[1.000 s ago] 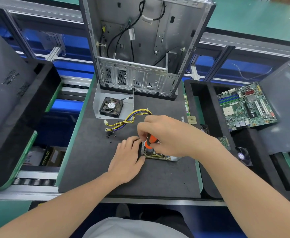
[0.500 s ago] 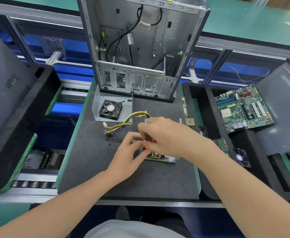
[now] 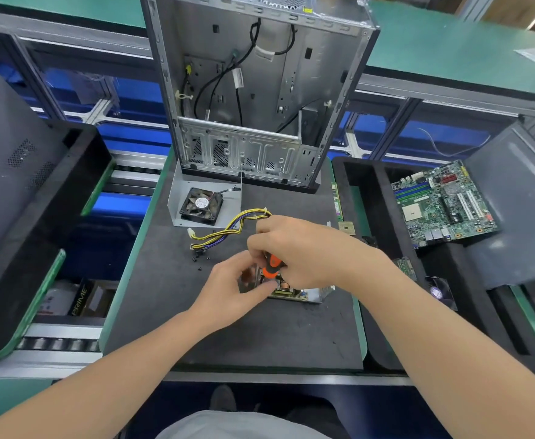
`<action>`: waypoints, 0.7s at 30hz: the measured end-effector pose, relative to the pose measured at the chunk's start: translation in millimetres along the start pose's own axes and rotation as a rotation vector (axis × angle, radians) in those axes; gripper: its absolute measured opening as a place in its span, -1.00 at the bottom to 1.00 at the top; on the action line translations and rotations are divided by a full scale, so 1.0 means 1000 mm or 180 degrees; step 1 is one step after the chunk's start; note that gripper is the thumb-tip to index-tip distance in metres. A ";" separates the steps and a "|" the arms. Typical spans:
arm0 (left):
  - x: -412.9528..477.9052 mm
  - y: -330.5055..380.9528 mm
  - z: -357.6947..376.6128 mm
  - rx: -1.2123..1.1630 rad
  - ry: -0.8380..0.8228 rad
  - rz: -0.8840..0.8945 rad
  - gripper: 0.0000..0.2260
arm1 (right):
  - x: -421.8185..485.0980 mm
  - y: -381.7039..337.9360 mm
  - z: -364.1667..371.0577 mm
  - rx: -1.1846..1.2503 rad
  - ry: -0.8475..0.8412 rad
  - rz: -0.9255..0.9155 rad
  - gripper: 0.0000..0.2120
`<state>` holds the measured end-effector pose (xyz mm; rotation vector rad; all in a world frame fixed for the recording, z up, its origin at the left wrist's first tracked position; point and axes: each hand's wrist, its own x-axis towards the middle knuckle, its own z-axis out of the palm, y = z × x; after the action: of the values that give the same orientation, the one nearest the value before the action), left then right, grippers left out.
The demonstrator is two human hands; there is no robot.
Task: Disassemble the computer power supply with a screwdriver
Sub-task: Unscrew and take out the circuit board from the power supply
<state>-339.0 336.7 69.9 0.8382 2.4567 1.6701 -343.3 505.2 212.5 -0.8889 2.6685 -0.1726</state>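
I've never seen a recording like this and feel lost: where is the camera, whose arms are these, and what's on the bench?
No robot here: a person works with bare hands, and the one camera sits on their head, looking down, so both arms reach in from below. The right hand grips an orange-handled screwdriver, pointed down into an opened power supply whose circuit board shows. The left hand holds that unit's left end. It lies on a black mat. Behind it are a yellow-and-black cable bundle, loose black screws, a cooling fan on a metal plate, and a stripped computer case standing upright. A motherboard lies off to the right.
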 end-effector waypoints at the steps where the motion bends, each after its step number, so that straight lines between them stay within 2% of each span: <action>1: 0.001 0.002 -0.002 -0.0049 -0.0063 -0.0060 -0.82 | 0.000 0.000 -0.001 -0.0020 -0.0031 -0.0015 -0.78; 3: 0.003 0.004 -0.003 -0.0028 -0.0094 -0.0117 -0.92 | 0.000 -0.003 -0.002 -0.0052 -0.0003 0.0011 -0.82; 5: 0.006 0.006 -0.005 0.0113 -0.0099 -0.0108 -0.91 | 0.000 -0.008 0.000 -0.0212 0.0290 0.0250 -0.83; 7: 0.009 0.007 -0.006 0.0070 -0.0115 -0.0144 -0.95 | 0.001 -0.013 0.004 -0.0565 0.0639 0.0738 -0.70; 10: 0.010 0.006 -0.007 -0.0110 -0.0158 -0.0062 -0.83 | 0.006 -0.018 0.010 -0.0393 0.0745 0.1239 -0.70; 12: 0.010 0.005 -0.006 -0.0164 -0.0229 -0.0025 -0.76 | 0.009 -0.017 0.010 -0.0212 0.0605 0.1241 -0.81; 14: 0.011 0.004 -0.007 -0.0178 -0.0285 -0.0108 -0.81 | 0.009 -0.014 0.006 -0.0052 0.0506 0.1160 -0.88; 17: 0.012 0.002 -0.008 -0.0109 -0.0281 -0.0174 -0.91 | 0.006 -0.010 0.001 0.0147 0.0271 0.0943 -0.89; 21: 0.013 0.001 -0.008 -0.0101 -0.0334 -0.0166 -0.94 | 0.002 -0.004 -0.005 0.0211 0.0050 0.0663 -0.83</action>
<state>-352.6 336.6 77.4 0.8284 2.3559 1.6009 -344.0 500.8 217.2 -0.5870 2.7305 -0.2180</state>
